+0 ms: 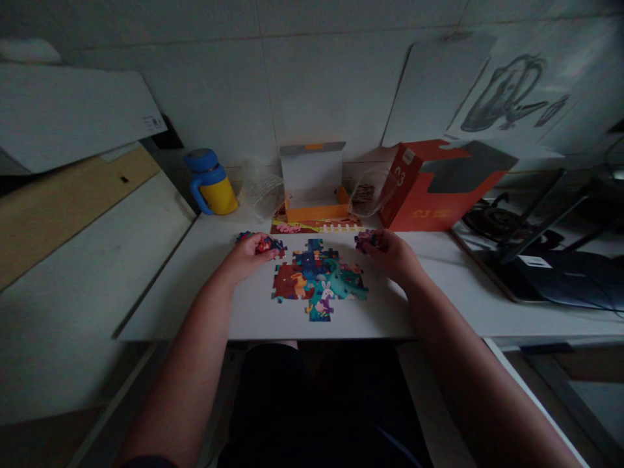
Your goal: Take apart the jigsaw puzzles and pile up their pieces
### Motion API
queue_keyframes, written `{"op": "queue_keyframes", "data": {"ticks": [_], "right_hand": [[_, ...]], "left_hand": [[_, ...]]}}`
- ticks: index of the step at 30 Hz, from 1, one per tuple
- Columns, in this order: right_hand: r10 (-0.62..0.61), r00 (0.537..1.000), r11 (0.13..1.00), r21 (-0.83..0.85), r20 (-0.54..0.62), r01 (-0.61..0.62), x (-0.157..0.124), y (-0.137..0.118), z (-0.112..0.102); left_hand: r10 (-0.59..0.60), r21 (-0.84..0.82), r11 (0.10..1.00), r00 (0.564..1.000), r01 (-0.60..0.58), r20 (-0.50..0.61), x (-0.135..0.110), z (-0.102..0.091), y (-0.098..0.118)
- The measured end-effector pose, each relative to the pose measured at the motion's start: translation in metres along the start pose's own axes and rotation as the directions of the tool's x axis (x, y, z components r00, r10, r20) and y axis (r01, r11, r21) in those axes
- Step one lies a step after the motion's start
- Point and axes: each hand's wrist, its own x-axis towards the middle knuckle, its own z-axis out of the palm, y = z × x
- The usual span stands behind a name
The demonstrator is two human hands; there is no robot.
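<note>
A partly joined jigsaw puzzle [319, 276] with a rabbit and other animals lies flat on the white table [263, 318]. To its upper left, my left hand [246, 257] is closed on puzzle pieces [273, 247], red and dark blue. My right hand [392, 253] is at the upper right of the puzzle, its fingers closed at a small cluster of purplish puzzle pieces [364, 239]. More dark pieces show just behind my left fingers. The fingertips of both hands are partly hidden, and how many pieces each one holds is unclear.
Behind the puzzle lies a printed strip [316, 225] before an opened orange box [316, 211]. A blue and yellow bottle [213, 185] and a clear plastic bag [263, 192] stand back left. At right are a large orange box [424, 195] and a black router [560, 273].
</note>
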Motion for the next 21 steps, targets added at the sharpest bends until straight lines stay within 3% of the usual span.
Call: {"op": "queue_keyframes", "data": {"ticks": [3,8,12,16,19,21], "right_hand": [[0.02,0.999,1.0,0.016,0.051,-0.021,-0.023,0.0,-0.008],[0.104,0.966,0.991,0.054,0.237,-0.119,-0.065,-0.008,-0.014],[0.083,0.951,0.996,-0.063,0.296,-0.067,-0.078,-0.02,-0.009],[0.019,0.975,0.964,-0.261,0.22,0.04,-0.079,-0.028,-0.003],[-0.057,0.983,0.931,-0.346,0.173,0.115,-0.082,-0.028,0.0],[-0.092,0.98,0.892,-0.423,0.177,0.16,-0.085,-0.027,-0.001]], "left_hand": [[-0.011,-0.001,1.0,1.0,0.011,-0.01,-0.023,-0.002,0.001],[-0.057,0.121,0.992,0.971,0.029,0.233,-0.06,0.001,0.002],[-0.089,0.185,0.982,0.955,0.037,0.284,-0.067,0.015,0.001],[0.094,0.388,0.909,0.981,-0.153,0.168,-0.064,0.025,0.002],[0.251,0.575,0.771,0.961,-0.272,0.117,-0.067,0.027,0.004],[0.296,0.646,0.699,0.946,-0.307,0.129,-0.072,0.025,0.003]]}}
